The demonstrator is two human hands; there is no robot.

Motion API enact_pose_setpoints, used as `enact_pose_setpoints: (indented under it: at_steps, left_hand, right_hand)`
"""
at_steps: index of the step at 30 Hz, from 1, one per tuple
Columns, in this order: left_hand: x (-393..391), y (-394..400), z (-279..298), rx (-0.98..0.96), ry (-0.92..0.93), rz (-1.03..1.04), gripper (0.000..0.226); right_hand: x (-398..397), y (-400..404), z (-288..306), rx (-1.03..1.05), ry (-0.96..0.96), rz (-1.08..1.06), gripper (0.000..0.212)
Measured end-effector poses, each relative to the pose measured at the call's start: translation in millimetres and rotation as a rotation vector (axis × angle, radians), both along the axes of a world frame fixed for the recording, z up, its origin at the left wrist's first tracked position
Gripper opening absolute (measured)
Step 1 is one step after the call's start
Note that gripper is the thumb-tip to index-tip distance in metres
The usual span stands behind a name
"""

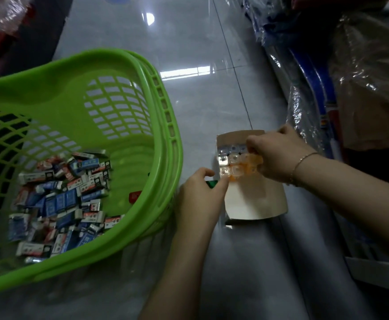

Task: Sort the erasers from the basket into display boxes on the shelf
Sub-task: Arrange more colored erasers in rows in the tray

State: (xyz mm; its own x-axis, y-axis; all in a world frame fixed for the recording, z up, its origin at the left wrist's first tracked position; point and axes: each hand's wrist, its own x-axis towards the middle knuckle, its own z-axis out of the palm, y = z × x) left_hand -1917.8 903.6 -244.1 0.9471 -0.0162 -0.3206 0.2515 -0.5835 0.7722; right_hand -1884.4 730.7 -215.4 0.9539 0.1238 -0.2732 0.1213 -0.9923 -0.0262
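Right hand [279, 155] pinched orange cube erasers [246, 161] in the shallow cardboard display box [256, 199]; left hand [200, 192] gripped a green item [212, 183]. Rows should sit flush.

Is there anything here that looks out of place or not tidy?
The green basket stands tilted, and the boxed erasers lie in a loose jumble at its low end. In the display box the clear-packed erasers fill only the far end. Nothing looks spilled or damaged.
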Motion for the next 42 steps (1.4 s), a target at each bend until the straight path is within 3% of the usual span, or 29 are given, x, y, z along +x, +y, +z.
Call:
enact_pose_setpoints:
  at_steps: [8, 14, 22, 26, 31, 34, 36, 38, 39, 40, 42]
  left_hand:
    - [3.2, -3.0, -4.1, 0.054, 0.0, -0.038, 0.02]
    - [4.2, -2.8, -5.2, 0.036, 0.011, -0.033, 0.019]
    - [4.1, -2.5, -6.3, 0.043, 0.006, -0.035, 0.014]
    - [3.0, -2.7, -5.3, 0.015, -0.031, -0.009, 0.027]
    - [0.3, -7.4, 9.7, -0.134, -0.239, 0.016, 0.04]
    - [3.8, -18.1, 23.6, -0.378, -0.134, 0.1, 0.045]
    - [7.3, -24.1, 33.1, -0.563, 0.061, 0.188, 0.05]
    - [9.2, -27.7, 41.0, -0.685, 0.205, 0.234, 0.055]
    - [9.3, -28.9, 43.7, -0.715, 0.239, 0.232, 0.055]
    - [9.2, -29.7, 45.4, -0.726, 0.255, 0.218, 0.055]
    - [8.5, -31.2, 47.9, -0.728, 0.273, 0.186, 0.054]
  right_hand:
    - [-4.0, 6.7, -28.9, -0.123, 0.028, 0.03, 0.017]
    - [-9.6, 8.5, -45.3, -0.144, -0.076, -0.009, 0.035]
    - [-11.9, 6.5, -49.6, -0.135, -0.097, -0.024, 0.027]
    - [-14.0, 7.4, -48.3, -0.168, -0.099, 0.006, 0.029]
    - [-18.1, 9.8, -30.9, -0.185, -0.119, -0.009, 0.027]
    - [-21.2, 14.0, -3.8, 0.053, -0.192, -0.134, 0.017]
    - [-20.7, 19.1, 22.6, 0.548, -0.221, -0.323, 0.008]
    - [-19.8, 23.0, 50.9, 1.122, 0.005, -0.48, 0.01]
    - [-20.2, 22.9, 60.1, 1.268, 0.135, -0.495, 0.013]
    - [-22.0, 22.7, 66.2, 1.264, 0.216, -0.442, 0.017]
    - [-24.9, 25.2, 69.7, 1.091, 0.201, -0.292, 0.025]
